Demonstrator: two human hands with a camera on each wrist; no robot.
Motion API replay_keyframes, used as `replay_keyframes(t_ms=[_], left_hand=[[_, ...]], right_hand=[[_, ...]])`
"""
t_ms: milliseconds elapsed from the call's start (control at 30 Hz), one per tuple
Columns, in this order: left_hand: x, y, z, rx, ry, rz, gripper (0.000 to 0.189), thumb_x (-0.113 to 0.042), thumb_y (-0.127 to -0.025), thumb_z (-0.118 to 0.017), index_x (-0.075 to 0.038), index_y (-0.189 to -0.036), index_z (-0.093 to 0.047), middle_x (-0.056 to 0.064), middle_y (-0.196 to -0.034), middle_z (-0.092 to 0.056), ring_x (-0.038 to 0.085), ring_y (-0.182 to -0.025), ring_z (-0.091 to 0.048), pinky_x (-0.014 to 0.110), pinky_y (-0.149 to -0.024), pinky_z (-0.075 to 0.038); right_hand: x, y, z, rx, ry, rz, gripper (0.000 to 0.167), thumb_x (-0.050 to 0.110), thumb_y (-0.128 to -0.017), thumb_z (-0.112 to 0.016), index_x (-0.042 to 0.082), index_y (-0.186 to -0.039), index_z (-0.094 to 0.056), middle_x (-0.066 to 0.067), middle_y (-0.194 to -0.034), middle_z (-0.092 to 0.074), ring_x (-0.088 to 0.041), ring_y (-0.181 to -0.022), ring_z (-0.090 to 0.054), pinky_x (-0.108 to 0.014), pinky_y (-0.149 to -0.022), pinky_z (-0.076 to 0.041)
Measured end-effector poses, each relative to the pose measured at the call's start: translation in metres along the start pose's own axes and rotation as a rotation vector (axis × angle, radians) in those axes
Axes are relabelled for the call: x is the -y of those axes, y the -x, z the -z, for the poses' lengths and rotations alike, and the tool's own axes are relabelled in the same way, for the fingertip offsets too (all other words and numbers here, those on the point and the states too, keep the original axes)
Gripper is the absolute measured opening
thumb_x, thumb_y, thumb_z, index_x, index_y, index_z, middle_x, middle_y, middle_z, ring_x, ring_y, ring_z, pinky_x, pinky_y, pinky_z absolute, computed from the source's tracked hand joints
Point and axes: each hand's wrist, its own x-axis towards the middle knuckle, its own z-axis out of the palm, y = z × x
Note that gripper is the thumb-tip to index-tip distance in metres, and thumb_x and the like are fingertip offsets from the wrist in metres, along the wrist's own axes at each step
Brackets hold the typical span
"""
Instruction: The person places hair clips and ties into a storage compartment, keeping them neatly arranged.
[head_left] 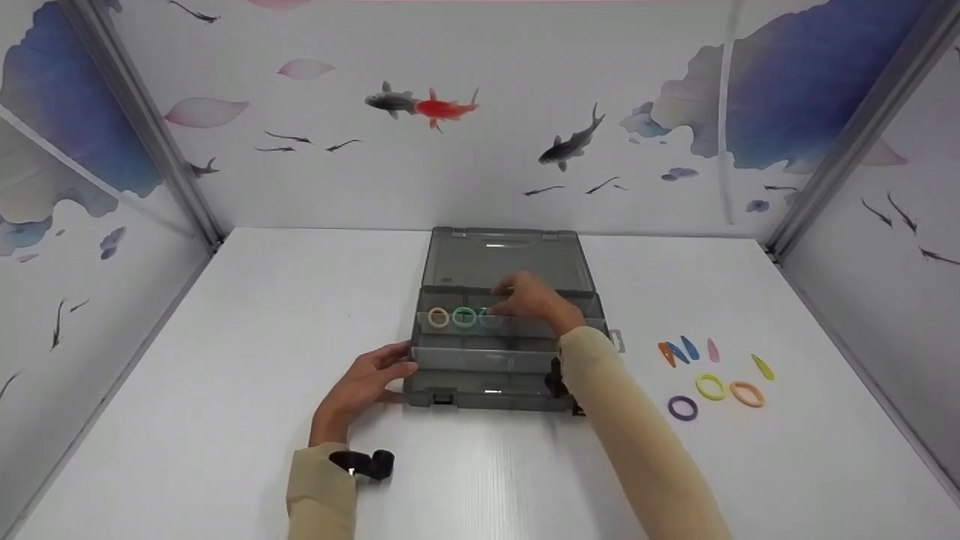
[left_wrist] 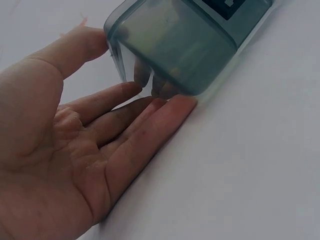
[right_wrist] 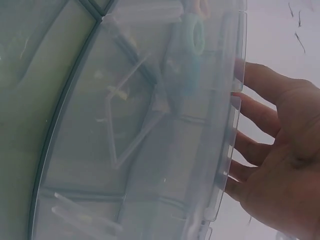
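A grey see-through compartment box [head_left: 450,381] lies with its lid [head_left: 510,259] folded back. At its front left corner my left hand [head_left: 364,382] rests against the side, thumb and fairly straight fingertips touching the plastic, as the left wrist view also shows. My right hand [head_left: 529,300] reaches over the back compartments, fingertips close beside a blue ring [head_left: 489,317]. In the right wrist view its loosely bent fingers [right_wrist: 257,112] meet the clear edge, apart from the blue ring [right_wrist: 187,75]. A teal ring [head_left: 464,317] and a beige ring [head_left: 439,318] stand left of it.
Right of the box lie a purple ring [head_left: 682,408], a yellow ring [head_left: 710,387] and an orange ring [head_left: 747,394]. Several small hair clips lie behind them, among them a pink clip [head_left: 713,350] and a yellow-green clip [head_left: 763,367]. Printed panels [head_left: 480,172] wall the table.
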Motion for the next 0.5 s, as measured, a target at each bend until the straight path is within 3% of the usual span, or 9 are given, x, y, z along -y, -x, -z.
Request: replay_keyframes(t_ms=[233,400,500], left_hand=[[0.000,-0.001,0.000,0.015,0.005,-0.005,0.064,-0.026,-0.096,-0.067,-0.009,-0.152,-0.043,0.019,-0.156,-0.043,0.035,-0.137,-0.050,0.043,-0.091,-0.059],[0.000,0.000,0.001,0.015,0.002,-0.003,0.064,-0.027,-0.096,-0.067,-0.009,-0.152,-0.042,0.018,-0.157,-0.041,0.036,-0.138,-0.049,0.043,-0.092,-0.059],[0.000,0.000,0.002,0.009,0.005,-0.004,0.064,-0.027,-0.096,-0.067,-0.009,-0.152,-0.042,0.019,-0.158,-0.041,0.036,-0.138,-0.049,0.043,-0.092,-0.059]], right_hand=[[-0.005,0.007,0.012,0.013,-0.009,0.058,0.046,0.024,-0.095,-0.069,0.003,-0.136,-0.062,-0.018,-0.134,-0.065,-0.031,-0.122,-0.062,-0.051,-0.105,-0.050],[-0.004,0.017,0.024,-0.010,0.030,0.154,0.045,0.026,-0.096,-0.067,0.005,-0.135,-0.063,-0.017,-0.146,-0.056,-0.037,-0.141,-0.046,-0.055,-0.113,-0.041],[-0.002,0.026,0.031,-0.025,0.022,0.204,0.043,0.026,-0.096,-0.068,0.007,-0.134,-0.064,-0.015,-0.147,-0.056,-0.036,-0.143,-0.043,-0.056,-0.115,-0.039]])
